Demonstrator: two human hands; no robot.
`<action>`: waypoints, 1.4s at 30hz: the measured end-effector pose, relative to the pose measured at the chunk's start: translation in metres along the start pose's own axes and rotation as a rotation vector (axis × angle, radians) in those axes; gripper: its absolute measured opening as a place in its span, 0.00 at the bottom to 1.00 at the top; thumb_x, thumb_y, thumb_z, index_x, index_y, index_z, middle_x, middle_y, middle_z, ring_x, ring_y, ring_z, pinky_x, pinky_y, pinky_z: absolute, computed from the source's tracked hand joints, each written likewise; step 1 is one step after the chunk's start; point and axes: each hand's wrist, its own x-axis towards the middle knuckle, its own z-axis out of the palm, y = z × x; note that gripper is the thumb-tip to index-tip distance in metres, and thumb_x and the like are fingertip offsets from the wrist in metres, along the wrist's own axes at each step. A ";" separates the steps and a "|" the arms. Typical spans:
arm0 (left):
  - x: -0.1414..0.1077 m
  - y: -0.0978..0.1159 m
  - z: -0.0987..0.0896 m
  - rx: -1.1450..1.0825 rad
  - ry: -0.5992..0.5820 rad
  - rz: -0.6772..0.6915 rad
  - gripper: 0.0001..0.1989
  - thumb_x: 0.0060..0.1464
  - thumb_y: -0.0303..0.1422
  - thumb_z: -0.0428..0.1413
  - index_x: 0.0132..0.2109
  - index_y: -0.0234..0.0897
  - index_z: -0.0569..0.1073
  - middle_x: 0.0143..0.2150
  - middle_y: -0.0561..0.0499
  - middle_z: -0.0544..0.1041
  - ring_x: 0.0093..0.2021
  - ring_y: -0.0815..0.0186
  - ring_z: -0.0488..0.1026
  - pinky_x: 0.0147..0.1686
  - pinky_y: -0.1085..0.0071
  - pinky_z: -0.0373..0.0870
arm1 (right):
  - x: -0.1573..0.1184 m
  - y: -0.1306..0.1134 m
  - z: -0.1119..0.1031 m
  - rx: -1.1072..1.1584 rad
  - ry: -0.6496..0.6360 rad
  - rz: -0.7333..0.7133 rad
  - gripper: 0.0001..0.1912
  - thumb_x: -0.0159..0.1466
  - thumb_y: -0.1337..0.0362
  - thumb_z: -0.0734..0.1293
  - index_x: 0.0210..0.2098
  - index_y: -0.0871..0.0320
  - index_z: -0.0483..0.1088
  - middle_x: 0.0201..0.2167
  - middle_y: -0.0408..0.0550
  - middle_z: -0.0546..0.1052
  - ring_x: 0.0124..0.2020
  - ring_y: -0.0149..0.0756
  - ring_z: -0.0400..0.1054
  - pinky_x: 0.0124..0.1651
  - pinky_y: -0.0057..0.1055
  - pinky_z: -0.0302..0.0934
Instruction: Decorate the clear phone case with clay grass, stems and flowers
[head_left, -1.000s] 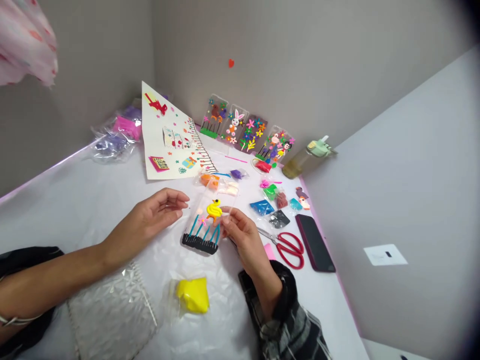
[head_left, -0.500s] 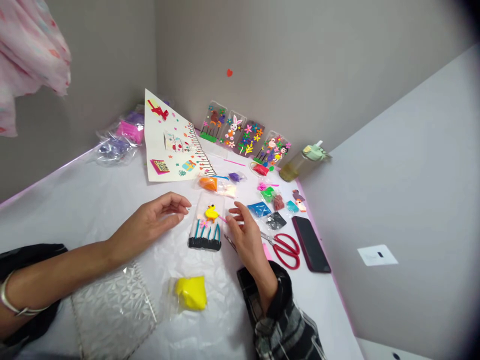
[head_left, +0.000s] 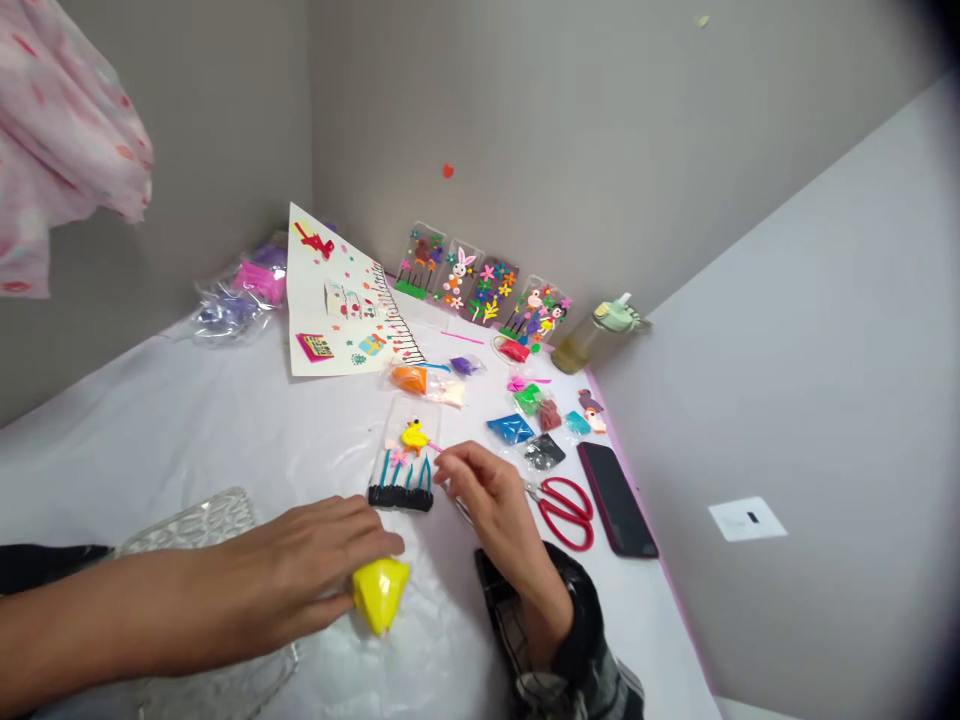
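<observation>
My left hand point(head_left: 322, 565) is closed round the left side of a packet of yellow clay point(head_left: 382, 592) on the table. My right hand point(head_left: 487, 495) is half curled, its fingertips together beside the right edge of a clear phone case point(head_left: 382, 425). Whether a small thing is between those fingertips I cannot make out. On the case are a yellow clay duck point(head_left: 414, 435), a pink flower point(head_left: 399, 458), teal stems and a black clay strip point(head_left: 401, 498). A pink stick point(head_left: 435, 447) lies by the duck. Part of a thin tool shows under my right hand.
Red-handled scissors point(head_left: 566, 512) and a phone point(head_left: 616, 498) lie to the right. Further back are several clay packets point(head_left: 511, 429), a bottle point(head_left: 592, 335), decorated cases point(head_left: 493, 290) against the wall and a drawing sheet point(head_left: 330, 330). A clear textured pouch point(head_left: 202, 520) lies under my left arm.
My left hand has come down and right from beside the case onto the yellow clay packet, which has shifted. My right hand's fingers have drawn together and moved slightly down. The view has tilted slightly.
</observation>
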 end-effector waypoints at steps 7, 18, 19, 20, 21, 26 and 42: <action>0.021 -0.010 -0.031 0.017 0.161 0.094 0.33 0.68 0.24 0.56 0.74 0.57 0.69 0.61 0.51 0.83 0.60 0.57 0.81 0.60 0.65 0.78 | -0.010 -0.004 0.022 0.406 -0.394 0.078 0.22 0.67 0.49 0.82 0.57 0.48 0.84 0.50 0.47 0.86 0.50 0.43 0.78 0.52 0.36 0.73; 0.060 -0.015 -0.048 -0.128 0.415 -0.048 0.08 0.73 0.45 0.64 0.45 0.49 0.82 0.51 0.52 0.83 0.56 0.56 0.79 0.60 0.63 0.74 | -0.005 -0.004 0.009 0.586 0.007 0.137 0.25 0.61 0.52 0.86 0.56 0.48 0.84 0.55 0.50 0.87 0.55 0.50 0.81 0.56 0.41 0.78; 0.060 -0.016 -0.044 -0.144 0.436 -0.067 0.09 0.73 0.45 0.63 0.45 0.49 0.81 0.50 0.52 0.83 0.55 0.56 0.79 0.59 0.62 0.74 | -0.006 -0.003 0.011 0.577 0.005 0.138 0.26 0.61 0.53 0.86 0.56 0.48 0.84 0.55 0.51 0.86 0.56 0.50 0.81 0.56 0.41 0.78; 0.059 -0.018 -0.041 -0.159 0.453 -0.098 0.10 0.73 0.46 0.63 0.45 0.49 0.81 0.49 0.52 0.83 0.54 0.56 0.79 0.59 0.62 0.75 | -0.006 -0.002 0.012 0.570 0.000 0.140 0.27 0.61 0.53 0.86 0.57 0.48 0.84 0.56 0.51 0.86 0.57 0.51 0.80 0.56 0.42 0.77; 0.058 -0.018 -0.040 -0.175 0.471 -0.128 0.11 0.72 0.48 0.64 0.46 0.48 0.81 0.48 0.52 0.83 0.52 0.56 0.80 0.58 0.61 0.75 | -0.006 -0.002 0.013 0.565 -0.004 0.141 0.27 0.61 0.53 0.85 0.58 0.48 0.83 0.56 0.52 0.85 0.57 0.51 0.80 0.57 0.42 0.77; 0.058 -0.012 -0.045 -0.254 0.433 -0.222 0.12 0.71 0.48 0.64 0.46 0.47 0.81 0.43 0.53 0.83 0.46 0.57 0.79 0.57 0.60 0.77 | -0.007 -0.002 0.011 0.492 0.018 0.103 0.24 0.63 0.53 0.84 0.57 0.48 0.83 0.53 0.51 0.84 0.55 0.50 0.79 0.56 0.41 0.75; 0.019 -0.026 -0.009 -0.228 0.159 -0.068 0.12 0.80 0.40 0.50 0.44 0.45 0.73 0.41 0.55 0.78 0.40 0.63 0.76 0.45 0.68 0.72 | -0.040 0.001 0.018 0.470 -0.415 0.201 0.15 0.71 0.45 0.79 0.46 0.49 0.85 0.43 0.46 0.83 0.46 0.44 0.75 0.54 0.37 0.67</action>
